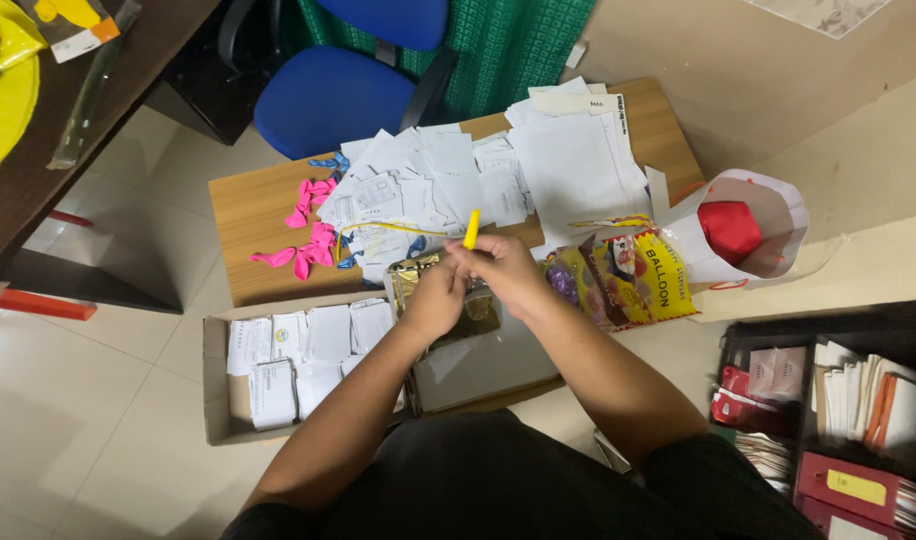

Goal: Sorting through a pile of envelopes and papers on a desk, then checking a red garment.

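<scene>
Both hands met over the low wooden table [268, 210]: right hand [503, 272] pinched a yellow balloon [471, 229], left hand [433, 298] closed beside it. Cardboard box [216, 385] held white slips; white paper bag [778, 215] held something red; yellow balloon packet [628, 280] lay between.

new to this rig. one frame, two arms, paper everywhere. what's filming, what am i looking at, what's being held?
No machine here: a person works with bare hands, and the single picture comes from a camera on their head, looking down. The left hand and right hand meet over a low wooden table and together pinch a small yellow uninflated balloon. On the table lie loose white papers and pink balloons, plus a few blue ones. A colourful balloon packet and a white bag with something red inside sit to the right. Below, a cardboard box holds paper slips. A blue chair stands behind.
</scene>
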